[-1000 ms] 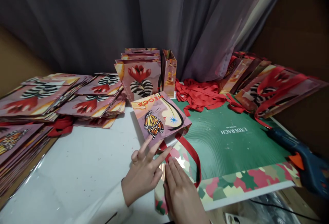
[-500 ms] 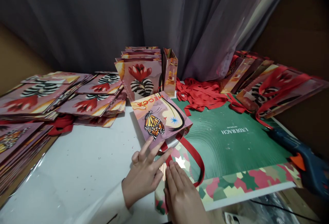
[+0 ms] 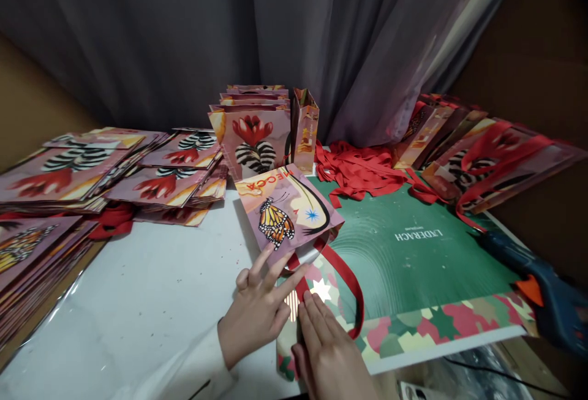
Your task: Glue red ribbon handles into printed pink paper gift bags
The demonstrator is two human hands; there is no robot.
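A lilac and orange paper gift bag point(image 3: 294, 213) with a butterfly print lies at a slant before me, its mouth towards me. My left hand point(image 3: 257, 302) has its fingers spread, with fingertips resting on the bag's near edge. A red ribbon handle point(image 3: 353, 277) loops out of the mouth to the right. My right hand point(image 3: 328, 345) lies with straight fingers side by side over the near part of this ribbon; its thumb is partly hidden beneath. Under the bag's right side is a green printed board point(image 3: 404, 271) with a patterned border.
Flat bags point(image 3: 68, 170) are stacked at the left. Upright bags point(image 3: 257, 143) stand behind the work. Red ribbons point(image 3: 358, 167) lie heaped at the back, near ribboned bags point(image 3: 487, 155). A blue glue gun point(image 3: 542, 290) with an orange trigger rests at the right edge. Grey curtains point(image 3: 184, 38) hang behind.
My right hand has shifted very slightly, and its thumb shows a little more. The bag and my left hand stay in place.
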